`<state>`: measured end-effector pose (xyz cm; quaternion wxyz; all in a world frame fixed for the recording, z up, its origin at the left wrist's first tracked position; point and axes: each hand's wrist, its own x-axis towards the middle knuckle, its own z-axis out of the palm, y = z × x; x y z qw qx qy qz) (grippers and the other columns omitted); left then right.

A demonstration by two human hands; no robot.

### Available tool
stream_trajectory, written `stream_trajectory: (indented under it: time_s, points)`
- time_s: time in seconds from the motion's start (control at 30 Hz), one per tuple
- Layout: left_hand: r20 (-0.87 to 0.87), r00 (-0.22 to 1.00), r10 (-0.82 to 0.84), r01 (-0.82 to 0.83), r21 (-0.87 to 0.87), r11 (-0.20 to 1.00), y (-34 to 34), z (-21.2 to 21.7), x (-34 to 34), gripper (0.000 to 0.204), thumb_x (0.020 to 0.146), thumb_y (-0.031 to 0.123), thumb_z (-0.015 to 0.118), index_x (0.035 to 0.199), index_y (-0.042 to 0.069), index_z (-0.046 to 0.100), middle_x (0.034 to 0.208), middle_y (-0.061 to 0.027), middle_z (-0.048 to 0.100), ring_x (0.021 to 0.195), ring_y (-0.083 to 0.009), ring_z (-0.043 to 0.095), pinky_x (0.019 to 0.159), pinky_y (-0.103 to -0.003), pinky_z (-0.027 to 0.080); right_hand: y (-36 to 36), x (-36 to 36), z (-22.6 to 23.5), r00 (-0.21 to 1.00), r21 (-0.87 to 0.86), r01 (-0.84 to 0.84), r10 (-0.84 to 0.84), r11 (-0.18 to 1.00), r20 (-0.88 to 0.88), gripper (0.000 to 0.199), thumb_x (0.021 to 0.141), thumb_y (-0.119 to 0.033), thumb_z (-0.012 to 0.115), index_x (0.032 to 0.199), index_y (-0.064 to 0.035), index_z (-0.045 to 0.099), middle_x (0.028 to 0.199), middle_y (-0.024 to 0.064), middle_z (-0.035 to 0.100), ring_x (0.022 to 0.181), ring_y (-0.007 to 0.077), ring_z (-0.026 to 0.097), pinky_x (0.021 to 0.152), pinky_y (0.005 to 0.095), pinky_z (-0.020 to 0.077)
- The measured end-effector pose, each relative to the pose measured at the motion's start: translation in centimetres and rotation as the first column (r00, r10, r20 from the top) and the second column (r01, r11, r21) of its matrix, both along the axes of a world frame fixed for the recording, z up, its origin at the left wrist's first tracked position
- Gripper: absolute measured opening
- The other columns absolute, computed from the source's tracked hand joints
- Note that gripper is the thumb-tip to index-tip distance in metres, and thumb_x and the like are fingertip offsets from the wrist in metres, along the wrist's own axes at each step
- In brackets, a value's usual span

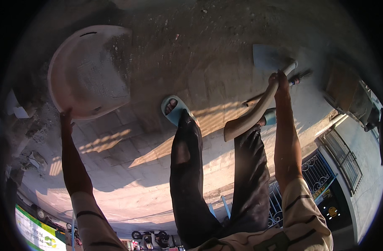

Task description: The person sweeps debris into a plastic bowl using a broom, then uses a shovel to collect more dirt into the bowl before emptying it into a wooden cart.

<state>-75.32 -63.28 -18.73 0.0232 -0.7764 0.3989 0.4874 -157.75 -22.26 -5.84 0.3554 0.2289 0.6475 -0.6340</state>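
The wide pale basin tilts up and away from the left hand pinching its lower rim, while the shovel runs lengthwise through the closed right hand, blade beyond it, handle end back toward the legs.

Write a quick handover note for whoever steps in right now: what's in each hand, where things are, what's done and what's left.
Left hand grips the rim of a round, dusty pan, held up and tilted; it looks empty.
Right hand holds the handle of a shovel, blade down on the pavement.
Nothing loaded in the pan yet, as far as shows.
Probably left: fill the pan with the shovel.
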Motion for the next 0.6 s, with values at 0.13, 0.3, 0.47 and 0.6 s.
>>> stream_trajectory:
  time_s: [0.13, 0.3, 0.47, 0.6]
  points:
    - [-0.231, 0.936, 0.265, -0.289, -0.08, 0.954, 4.6, 0.2, -0.5, 0.066, 0.085, 0.017, 0.074, 0.142, 0.012, 0.042, 0.133, -0.0125, 0.051, 0.117, -0.0306, 0.057, 0.082, -0.046, 0.059, -4.3, 3.3, -1.6, 0.946, -0.187, -0.022, 0.081, 0.982, 0.314, 0.017, 0.096, -0.012, 0.054, 0.099, -0.0064, 0.039, 0.077, 0.006, 0.049, 0.062, 0.0168, 0.054, 0.053, 0.028, 0.052]
    - [-0.322, 0.872, 0.368, -0.432, -0.154, 0.889, 16.6, 2.6, -7.4, 0.065, 0.082, 0.005, 0.075, 0.138, 0.009, 0.044, 0.135, -0.0127, 0.051, 0.115, -0.0301, 0.057, 0.081, -0.044, 0.062, -11.6, 15.6, 0.2, 0.968, 0.073, -0.011, -0.007, 0.997, 0.25, 0.013, 0.095, -0.01, 0.055, 0.09, -0.0065, 0.043, 0.07, 0.0055, 0.049, 0.055, 0.0157, 0.051, 0.048, 0.0297, 0.049]
    - [-0.499, 0.791, 0.354, -0.468, -0.121, 0.875, 25.9, 3.1, -17.9, 0.067, 0.085, 0.005, 0.075, 0.138, -0.001, 0.033, 0.14, -0.0202, 0.041, 0.121, -0.0368, 0.051, 0.089, -0.056, 0.059, -15.1, 23.4, 4.9, 0.964, 0.215, -0.164, 0.109, 0.963, 0.244, 0.016, 0.091, -0.013, 0.061, 0.097, -0.0008, 0.052, 0.07, 0.0085, 0.054, 0.053, 0.0176, 0.054, 0.046, 0.0311, 0.0496]
    - [-0.552, 0.746, 0.372, -0.47, -0.04, 0.882, 26.9, 1.4, -14.9, 0.066, 0.087, 0.008, 0.073, 0.138, -0.003, 0.033, 0.138, -0.0207, 0.041, 0.122, -0.0401, 0.051, 0.094, -0.058, 0.055, -17.3, 29.3, 11.0, 0.919, 0.001, -0.135, 0.125, 0.991, 0.373, 0.019, 0.09, -0.014, 0.064, 0.097, -0.0002, 0.054, 0.07, 0.008, 0.054, 0.054, 0.0163, 0.055, 0.046, 0.0311, 0.0498]
